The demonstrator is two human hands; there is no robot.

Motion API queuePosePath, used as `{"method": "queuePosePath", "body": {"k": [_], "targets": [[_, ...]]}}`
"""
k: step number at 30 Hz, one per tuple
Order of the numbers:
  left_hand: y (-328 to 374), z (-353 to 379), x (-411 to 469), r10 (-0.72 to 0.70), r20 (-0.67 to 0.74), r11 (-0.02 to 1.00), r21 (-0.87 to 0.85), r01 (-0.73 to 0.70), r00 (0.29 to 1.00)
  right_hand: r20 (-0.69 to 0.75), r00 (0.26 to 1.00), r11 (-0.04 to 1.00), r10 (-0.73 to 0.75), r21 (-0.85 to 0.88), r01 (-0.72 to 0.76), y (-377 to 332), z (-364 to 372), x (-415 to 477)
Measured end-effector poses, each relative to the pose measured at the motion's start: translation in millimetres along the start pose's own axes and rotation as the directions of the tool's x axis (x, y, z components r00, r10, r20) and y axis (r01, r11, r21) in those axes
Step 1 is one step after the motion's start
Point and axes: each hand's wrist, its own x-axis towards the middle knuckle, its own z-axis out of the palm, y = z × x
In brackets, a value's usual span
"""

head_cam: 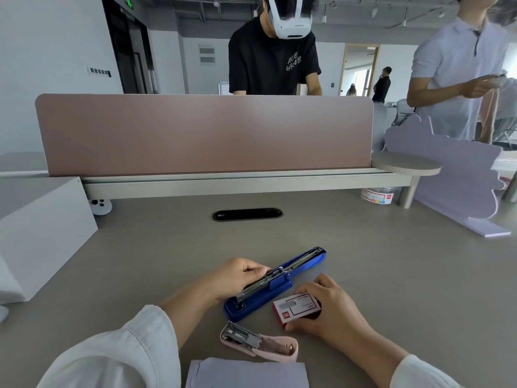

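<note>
Blue stapler [275, 284]: lies opened flat on desk [391, 261], staple channel up for loading.
Left hand [237, 275]: fingers curled on its metal rail, steadying it.
Right hand [327, 301]: fingers clamped round red staple box [296, 308] just beside, likely for refills.
Pink stapler [260, 343]: waits open, nearer.

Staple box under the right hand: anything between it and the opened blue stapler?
Nothing visible. The staple box, held by the right hand, lies beside the blue stapler with only bare desk between. The pink stapler lies nearer the person, off that path. The left hand holds the stapler's magazine.
</note>
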Motion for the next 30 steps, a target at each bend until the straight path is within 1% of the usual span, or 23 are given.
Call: {"method": "queuePosePath", "body": {"k": [3, 6, 8, 11, 14, 16, 19, 23, 27, 30], "targets": [[-3.6, -4.2, -7.2, 0.025, -0.074, 0.999, -0.028, -0.027, 0.997, -0.014, 1.000, 0.999, -0.013, 0.036, 0.013, 1.5, -1.2, -1.3], [-8.7, -8.0, -26.4, 0.142, -0.212, 0.989, -0.007, -0.147, 0.967, -0.037, 0.999, 0.997, -0.016, 0.075, 0.019, 1.6, -5.8, -4.0], [-10.3, -8.9, -44.1, 0.260, -0.238, 0.966, 0.073, -0.250, 0.936, -0.081, 0.996, 0.990, -0.022, 0.135, 0.033, 0.4, -9.1, -4.6], [-10.9, -6.7, -64.3, 0.353, -0.214, 0.925, 0.225, -0.306, 0.911, -0.123, 0.992, 0.967, -0.027, 0.249, 0.057, -6.6, -13.0, -3.2], [-5.4, -1.7, -71.2, 0.360, -0.223, 0.920, 0.244, -0.306, 0.906, -0.143, 0.989, 0.956, -0.027, 0.287, 0.067, -15.8, -16.9, -0.1], [-1.4, 2.5, -74.5, 0.347, -0.235, 0.930, 0.207, -0.302, 0.908, -0.159, 0.987, 0.949, -0.025, 0.308, 0.074, -22.1, -18.6, -1.4], [0.1, 10.2, -78.1, 0.351, -0.254, 0.935, 0.152, -0.321, 0.901, -0.159, 0.986, 0.952, -0.049, 0.291, 0.094, -29.6, -14.6, -5.5], [-3.2, 12.8, -81.7, 0.374, -0.298, 0.927, 0.147, -0.345, 0.878, -0.151, 0.986, 0.955, -0.070, 0.275, 0.110, -34.7, -7.8, -7.1], [-8.6, 11.5, -81.3, 0.343, -0.319, 0.938, 0.074, -0.338, 0.883, -0.158, 0.987, 0.952, -0.027, 0.297, 0.073, -30.3, -5.4, -4.5], [-14.5, 8.4, -77.8, 0.332, -0.375, 0.938, 0.038, -0.344, 0.865, -0.192, 0.981, 0.944, -0.009, 0.321, 0.071, -25.9, -7.3, -4.2]]}}
